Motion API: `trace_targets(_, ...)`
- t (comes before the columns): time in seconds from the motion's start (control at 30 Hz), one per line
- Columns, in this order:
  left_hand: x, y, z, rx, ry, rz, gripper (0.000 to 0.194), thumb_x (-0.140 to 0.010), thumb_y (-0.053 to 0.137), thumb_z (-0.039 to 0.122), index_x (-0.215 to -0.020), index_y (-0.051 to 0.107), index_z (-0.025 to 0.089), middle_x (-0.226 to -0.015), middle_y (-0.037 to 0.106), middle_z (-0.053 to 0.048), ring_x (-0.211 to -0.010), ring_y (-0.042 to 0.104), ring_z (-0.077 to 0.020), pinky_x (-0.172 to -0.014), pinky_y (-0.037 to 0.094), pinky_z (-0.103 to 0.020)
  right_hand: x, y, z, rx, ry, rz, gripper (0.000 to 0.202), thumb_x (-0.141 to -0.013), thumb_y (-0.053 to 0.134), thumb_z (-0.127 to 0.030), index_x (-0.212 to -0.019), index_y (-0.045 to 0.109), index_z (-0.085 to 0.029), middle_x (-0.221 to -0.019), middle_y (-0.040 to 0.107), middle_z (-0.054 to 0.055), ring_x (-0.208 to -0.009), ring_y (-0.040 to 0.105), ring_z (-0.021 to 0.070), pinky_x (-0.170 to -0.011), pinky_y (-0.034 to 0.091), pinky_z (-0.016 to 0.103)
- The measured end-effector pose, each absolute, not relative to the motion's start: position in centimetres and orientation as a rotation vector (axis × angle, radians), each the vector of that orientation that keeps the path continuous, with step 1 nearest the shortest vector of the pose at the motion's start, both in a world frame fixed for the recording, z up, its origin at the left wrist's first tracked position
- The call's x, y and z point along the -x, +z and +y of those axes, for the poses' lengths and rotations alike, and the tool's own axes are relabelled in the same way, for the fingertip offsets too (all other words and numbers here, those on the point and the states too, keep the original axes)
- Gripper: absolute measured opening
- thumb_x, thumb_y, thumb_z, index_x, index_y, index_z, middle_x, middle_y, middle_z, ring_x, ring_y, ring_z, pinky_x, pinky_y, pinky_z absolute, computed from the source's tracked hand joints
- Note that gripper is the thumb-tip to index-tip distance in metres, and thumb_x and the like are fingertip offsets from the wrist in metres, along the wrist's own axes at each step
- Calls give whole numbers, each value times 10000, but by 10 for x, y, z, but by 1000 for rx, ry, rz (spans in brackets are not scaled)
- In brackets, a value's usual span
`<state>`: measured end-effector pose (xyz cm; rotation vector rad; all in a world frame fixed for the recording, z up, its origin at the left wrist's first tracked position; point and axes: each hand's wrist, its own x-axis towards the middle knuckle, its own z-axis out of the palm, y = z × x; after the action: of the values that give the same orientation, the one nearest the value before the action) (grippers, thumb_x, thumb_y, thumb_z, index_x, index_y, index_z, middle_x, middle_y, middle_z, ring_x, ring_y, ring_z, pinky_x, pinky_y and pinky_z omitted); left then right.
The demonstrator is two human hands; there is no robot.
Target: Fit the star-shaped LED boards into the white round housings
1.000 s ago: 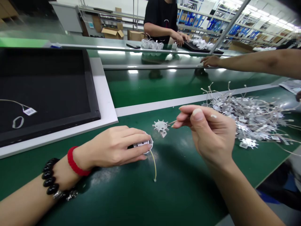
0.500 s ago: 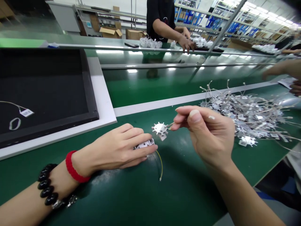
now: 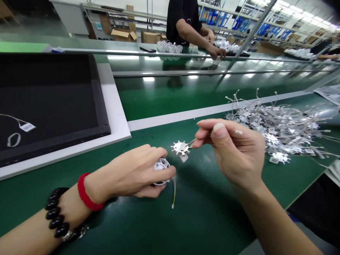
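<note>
My left hand [image 3: 140, 171] is closed around a round white plastic housing [image 3: 162, 164] on the green table. A thin cable [image 3: 174, 193] with a small white connector trails from the housing's right side. My right hand [image 3: 228, 148] pinches the wires of a star-shaped white plate [image 3: 180, 148] between thumb and fingers. The plate hangs just up and right of the housing, apart from it, with a small pale square tag [image 3: 183, 157] beneath. To the right lies a heap of similar wired star-shaped plates [image 3: 281, 127].
A black tray [image 3: 53, 92] at left holds a tagged wire and a pale loop. A white strip [image 3: 170, 118] crosses the green table. Beyond it, a co-worker [image 3: 186, 26] handles white parts at another bench, near more white housings [image 3: 170, 47]. A metal post [image 3: 255, 28] rises at right.
My left hand has turned slightly, showing more of the housing, and its cable has swung left. The plate sits slightly lower. Another person's arm at the right has left view.
</note>
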<state>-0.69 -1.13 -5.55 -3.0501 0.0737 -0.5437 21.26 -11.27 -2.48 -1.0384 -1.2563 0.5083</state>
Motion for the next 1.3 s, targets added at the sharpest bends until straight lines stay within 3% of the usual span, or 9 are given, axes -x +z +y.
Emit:
trace_targets(0.17,8,-57,-10,3044,-570,88,132,-967,615,344,-1012,665,231,-890,656,-72,-655,516,-219,-646,437,-361,-213,-25,-112,1028,505,-1249,155,-1074,726,-352,-1087,877,-317,-854,806,-20,-713,765,113,-688,682,228)
trace_targets(0.37,17,-57,8,3174,-851,21,603,-986,592,711,-1226,616,158,-1157,690,-151,-938,680,-289,-843,508,-438,-215,-26,-109,979,534,-1179,137,-1047,760,-381,-1054,878,-312,-846,808,-22,-699,767,119,-686,692,246)
trace_targets(0.5,18,-61,10,3197,-1217,-192,570,-1045,660,591,-1419,536,179,-1351,666,-182,-1237,669,-332,-1036,541,-454,-212,-25,-112,931,644,-1161,139,-1047,758,-399,-1047,873,-321,-861,815,-18,-717,780,144,-703,705,290)
trace_targets(0.7,12,-63,-4,3378,-1281,-159,925,-995,769,573,-1697,275,230,-1602,533,-223,-1491,544,-353,-1259,466,-490,-206,-23,-119,771,877,-1313,191,-1113,670,-356,-1126,858,-328,-918,822,-19,-820,805,132,-805,696,283)
trace_targets(0.83,9,-58,-10,3517,-1276,-19,673,-1030,768,372,-1599,421,277,-1487,653,-150,-1412,624,-267,-1200,526,-397,-203,-23,-118,703,993,-1265,200,-1118,659,-354,-1136,854,-310,-948,832,-9,-839,823,145,-820,713,292)
trace_targets(0.93,8,-53,-14,3678,-1289,-121,466,-1014,752,221,-1441,579,290,-1325,760,-67,-1192,748,-209,-1044,608,-308,-203,-22,-115,726,1039,-1159,162,-1082,710,-392,-1084,856,-324,-934,840,-14,-830,834,170,-804,729,320)
trace_targets(1.03,7,-48,-18,3834,-1383,-315,358,-986,772,189,-1324,670,251,-1197,815,-32,-1003,796,-177,-884,640,-245,-203,-23,-110,782,1030,-1081,156,-1047,749,-450,-1071,852,-335,-956,841,-19,-873,838,176,-824,725,314)
trace_targets(1.2,5,-43,-22,4061,-1595,-848,395,-1006,760,207,-1381,647,257,-1026,848,-3,-906,820,-152,-775,648,-194,-206,-31,-105,960,838,-1053,147,-1047,731,-349,-1171,803,-319,-1137,814,10,-883,804,159,-836,705,311)
trace_targets(1.3,3,-40,-22,4147,-1733,-1115,439,-1002,792,240,-1397,602,255,-996,859,-10,-923,837,-161,-797,665,-179,-208,-35,-105,1162,493,-1082,332,-998,729,-285,-1326,700,-334,-1366,723,56,-973,762,195,-872,675,372)
